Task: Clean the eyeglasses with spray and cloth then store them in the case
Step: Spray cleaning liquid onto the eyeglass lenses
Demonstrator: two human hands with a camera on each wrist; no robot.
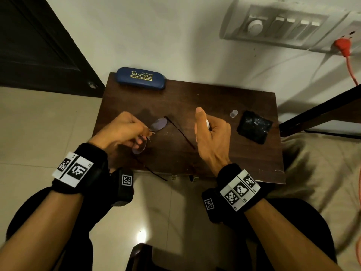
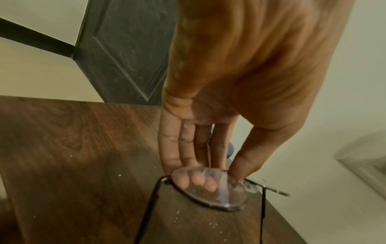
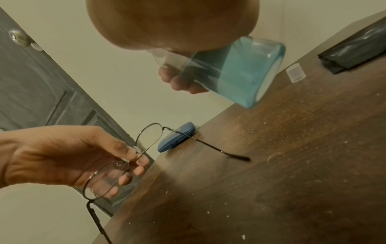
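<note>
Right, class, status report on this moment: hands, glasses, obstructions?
Left hand pinches eyeglasses at bridge. Right hand grips spray bottle, aimed at lenses. Case closed; cloth untouched. Nothing obstructing.

The glasses (image 1: 156, 127), thin dark wire frame with oval lenses and both temples unfolded, are held up off the table with droplets on the nearer lens, pinched at the bridge. The spray bottle (image 3: 234, 72), clear with blue liquid, is tilted above the table to the right of the glasses, its clear cap (image 1: 233, 113) lying off on the table beside the folded black cloth (image 1: 254, 127) at the right. The blue case (image 1: 141, 78), gold lettering on its lid, lies closed at the table's far left corner.
</note>
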